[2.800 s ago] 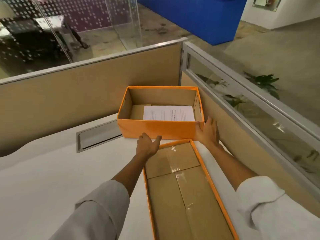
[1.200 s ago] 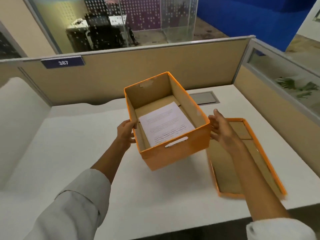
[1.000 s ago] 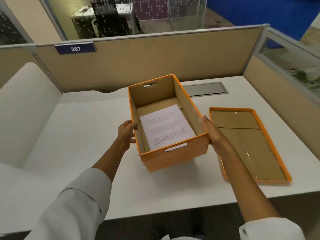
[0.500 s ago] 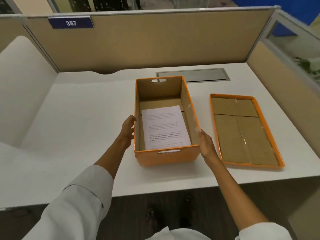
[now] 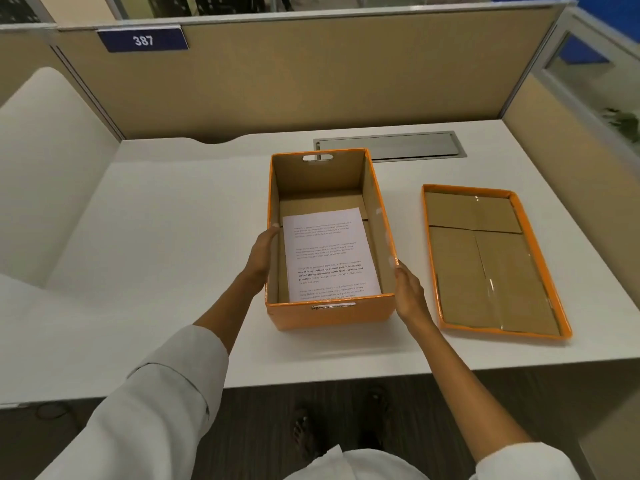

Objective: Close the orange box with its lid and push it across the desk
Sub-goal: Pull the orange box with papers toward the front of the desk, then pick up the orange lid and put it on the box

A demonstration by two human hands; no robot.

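Note:
The open orange box (image 5: 329, 315) stands on the white desk (image 5: 166, 237), near its front edge. A printed sheet of paper (image 5: 329, 254) lies flat on the box's floor. My left hand (image 5: 261, 254) presses flat against the box's left wall. My right hand (image 5: 410, 296) is against the right wall near the front corner, fingertips at the rim. The orange lid (image 5: 491, 265) lies upside down on the desk just right of the box, cardboard inside facing up, not touching it.
A metal cable hatch (image 5: 388, 145) is set into the desk behind the box. Beige partitions (image 5: 311, 74) wall the desk at the back and right (image 5: 561, 140). A sign reading 387 (image 5: 142, 39) hangs on the back partition. More white desk runs off to the left.
The box has come from the desk's back right corner, turned lengthwise, and been set down near the front edge. Over the last half second it and both hands barely moved.

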